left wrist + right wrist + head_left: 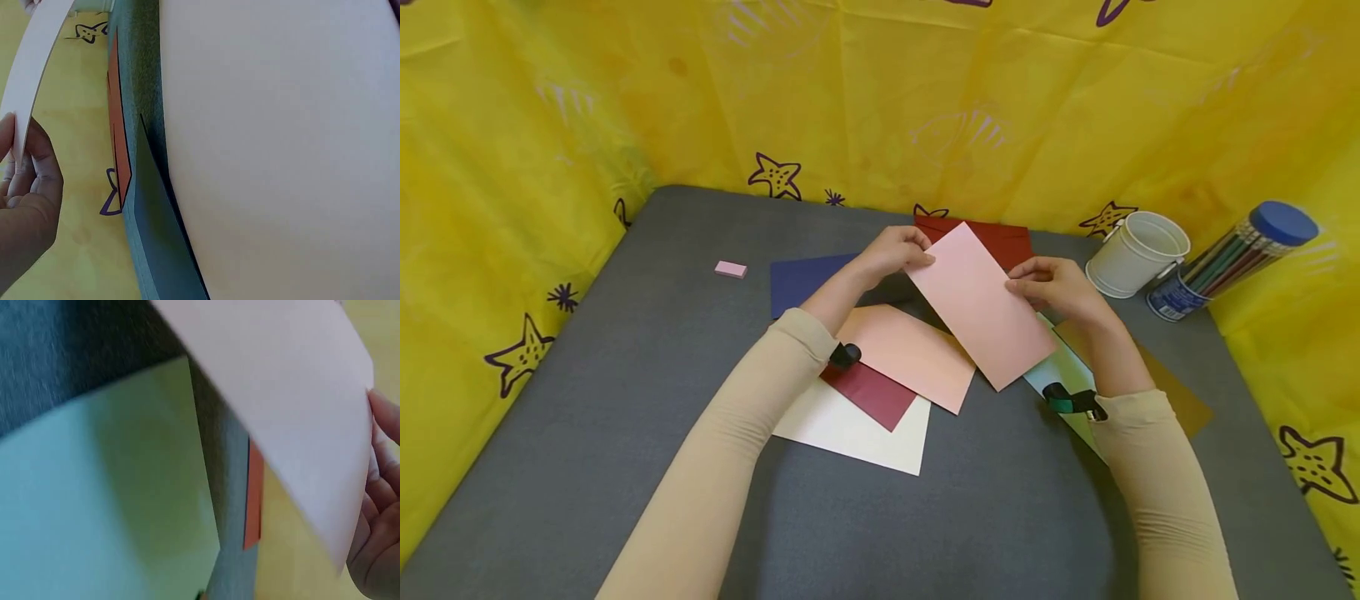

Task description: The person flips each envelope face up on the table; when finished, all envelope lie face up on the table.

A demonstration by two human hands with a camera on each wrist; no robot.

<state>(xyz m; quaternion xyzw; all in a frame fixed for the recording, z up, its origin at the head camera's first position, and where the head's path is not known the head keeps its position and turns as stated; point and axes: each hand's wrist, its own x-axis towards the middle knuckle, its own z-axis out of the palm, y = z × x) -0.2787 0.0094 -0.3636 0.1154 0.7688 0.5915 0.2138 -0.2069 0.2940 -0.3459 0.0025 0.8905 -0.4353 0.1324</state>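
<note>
Both hands hold a plain pink envelope [981,312] up over the table, tilted, with its smooth face showing. My left hand [897,250] pinches its upper left edge, thumb in front and fingers behind. At the upper right edge my right hand [1054,286] pinches it the same way; the right wrist view shows the thumb [386,415] on the edge. Below lie a peach envelope [910,354], a dark red one [872,392] and a white one [857,437], overlapping. A pale green envelope [125,487] lies under the right hand, partly over a brown one [1180,392].
A blue envelope [808,283] lies left of the hands, a red one [1000,242] by the back edge. A pink eraser [731,269] sits at left. At back right stand a white bucket [1123,262] and a leaning tub of pencils [1232,258]. Yellow cloth [865,100] surrounds the grey table.
</note>
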